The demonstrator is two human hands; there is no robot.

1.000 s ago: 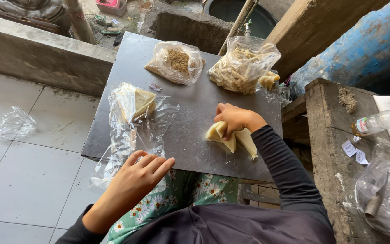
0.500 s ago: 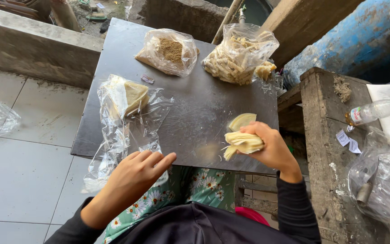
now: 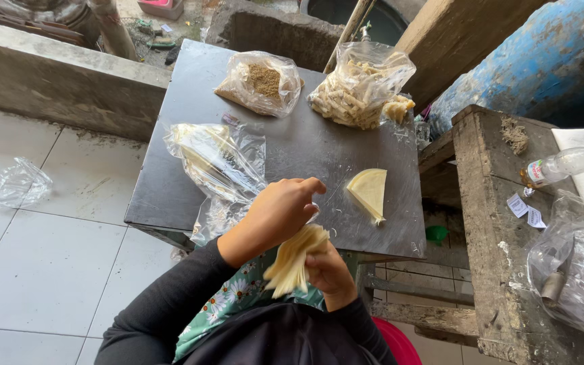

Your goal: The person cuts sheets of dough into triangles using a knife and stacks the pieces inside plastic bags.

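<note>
Nearby, clear bags (image 3: 363, 84) behind both hands (image 3: 305, 233).

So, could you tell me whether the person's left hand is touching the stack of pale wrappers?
Touching. The head view shows the left hand lying over the top of the stack of pale wrappers, while the right hand holds it from below.

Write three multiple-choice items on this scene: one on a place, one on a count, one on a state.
1. Where does the single folded wrapper lie?
A. on the grey table
B. on the floor tiles
C. on the wooden bench

2. How many filled clear bags sit along the table's far edge?
A. one
B. two
C. four

3. How is the stack of wrappers held?
A. lying loose
B. by the left hand only
C. by both hands

Key: 1 A, it rests flat on the grey top. 2 B, crumb bag and strip bag. 3 C, the right hand grips too.
</note>
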